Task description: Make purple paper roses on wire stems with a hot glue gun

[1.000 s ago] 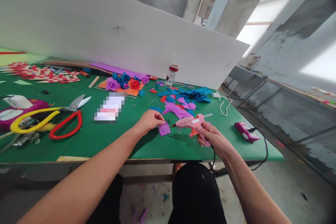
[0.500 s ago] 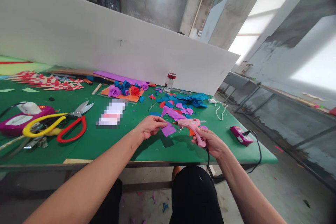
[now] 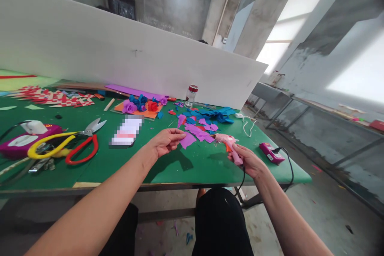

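Matt paper and smooth plastic over a green table (image 3: 168, 173) with a smooth, faintly sheened top.
The purple piece (image 3: 188, 141) looks like matt, slightly crinkled paper, as do the flowers (image 3: 129, 107); the glue gun (image 3: 236, 155) is smooth pink plastic, the power strip (image 3: 271, 153) glossy plastic, the scissor blades (image 3: 92, 129) shiny metal, the jar (image 3: 190, 100) clear and glass-like, the white board (image 3: 135, 36) smooth and matt, the back wall (image 3: 168, 2) bare and concrete-like.

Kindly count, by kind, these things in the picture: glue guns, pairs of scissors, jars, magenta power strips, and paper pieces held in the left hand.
Glue gun: 1
Scissors: 1 pair
Jar: 1
Magenta power strips: 2
Purple paper piece in left hand: 1
Total: 6
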Demonstrator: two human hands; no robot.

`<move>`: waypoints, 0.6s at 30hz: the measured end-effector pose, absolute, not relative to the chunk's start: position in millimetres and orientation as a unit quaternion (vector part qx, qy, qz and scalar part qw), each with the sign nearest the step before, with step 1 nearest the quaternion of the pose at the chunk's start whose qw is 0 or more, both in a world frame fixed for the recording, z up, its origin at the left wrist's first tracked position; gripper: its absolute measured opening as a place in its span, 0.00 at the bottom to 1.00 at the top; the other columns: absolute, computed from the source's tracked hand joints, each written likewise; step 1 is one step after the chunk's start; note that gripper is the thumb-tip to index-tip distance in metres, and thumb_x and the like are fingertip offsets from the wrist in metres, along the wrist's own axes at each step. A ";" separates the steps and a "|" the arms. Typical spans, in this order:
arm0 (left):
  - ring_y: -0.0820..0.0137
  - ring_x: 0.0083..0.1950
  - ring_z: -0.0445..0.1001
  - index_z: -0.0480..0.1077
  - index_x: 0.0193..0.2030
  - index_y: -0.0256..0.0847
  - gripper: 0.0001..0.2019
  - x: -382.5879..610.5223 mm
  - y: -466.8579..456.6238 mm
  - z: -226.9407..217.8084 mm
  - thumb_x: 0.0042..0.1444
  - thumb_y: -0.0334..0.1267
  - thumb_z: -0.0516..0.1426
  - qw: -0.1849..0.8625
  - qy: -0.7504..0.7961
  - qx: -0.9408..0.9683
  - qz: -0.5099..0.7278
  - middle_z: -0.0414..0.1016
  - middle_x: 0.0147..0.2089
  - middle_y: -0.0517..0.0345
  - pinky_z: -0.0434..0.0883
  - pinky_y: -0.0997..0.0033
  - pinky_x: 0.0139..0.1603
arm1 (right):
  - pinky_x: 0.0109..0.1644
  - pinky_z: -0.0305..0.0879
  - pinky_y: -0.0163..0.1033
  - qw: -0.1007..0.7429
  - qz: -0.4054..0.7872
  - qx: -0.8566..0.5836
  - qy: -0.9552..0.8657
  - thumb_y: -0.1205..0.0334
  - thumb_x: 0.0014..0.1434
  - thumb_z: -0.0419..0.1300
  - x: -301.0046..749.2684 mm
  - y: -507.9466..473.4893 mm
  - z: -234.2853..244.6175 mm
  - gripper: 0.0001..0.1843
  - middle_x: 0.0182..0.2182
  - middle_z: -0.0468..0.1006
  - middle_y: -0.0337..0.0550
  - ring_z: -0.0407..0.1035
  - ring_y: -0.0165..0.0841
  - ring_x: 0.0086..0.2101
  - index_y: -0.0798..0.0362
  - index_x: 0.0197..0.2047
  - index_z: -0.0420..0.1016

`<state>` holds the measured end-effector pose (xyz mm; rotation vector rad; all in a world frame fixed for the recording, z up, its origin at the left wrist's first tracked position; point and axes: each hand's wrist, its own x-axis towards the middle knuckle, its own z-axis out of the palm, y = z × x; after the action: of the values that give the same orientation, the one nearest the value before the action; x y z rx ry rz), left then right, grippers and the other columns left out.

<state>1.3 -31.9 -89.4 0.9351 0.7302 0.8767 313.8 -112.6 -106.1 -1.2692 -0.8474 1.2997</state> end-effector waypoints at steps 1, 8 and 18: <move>0.87 0.15 0.50 0.72 0.27 0.34 0.15 1.2 -31.9 -88.9 0.35 0.33 0.72 0.742 0.330 0.427 0.399 0.63 0.19 0.66 0.44 0.82 0.15 | 0.26 0.74 0.31 0.539 0.539 -0.540 -0.356 0.60 0.52 0.68 321.2 -111.4 -107.5 0.11 0.27 0.79 0.43 0.74 0.30 0.23 0.56 0.38 0.77; 0.87 0.15 0.48 0.73 0.28 0.34 0.14 -0.2 -30.4 -88.3 0.36 0.34 0.72 0.733 0.332 0.441 0.397 0.61 0.18 0.67 0.43 0.82 0.14 | 0.18 0.62 0.31 0.558 0.376 -0.644 -0.364 0.55 0.47 0.70 375.5 -94.5 -124.4 0.14 0.20 0.75 0.41 0.65 0.27 0.18 0.58 0.28 0.76; 0.87 0.15 0.48 0.71 0.25 0.35 0.15 5.4 -36.9 -85.3 0.34 0.33 0.72 0.726 0.353 0.447 0.386 0.61 0.18 0.69 0.42 0.81 0.15 | 0.17 0.54 0.32 0.495 0.210 -0.738 -0.408 0.45 0.51 0.60 381.9 -65.0 -147.6 0.21 0.11 0.67 0.35 0.58 0.26 0.13 0.56 0.24 0.72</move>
<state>5.4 -36.9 -85.3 0.9859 0.7797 0.8510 381.9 -65.0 -147.6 -1.7889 -0.9884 0.5095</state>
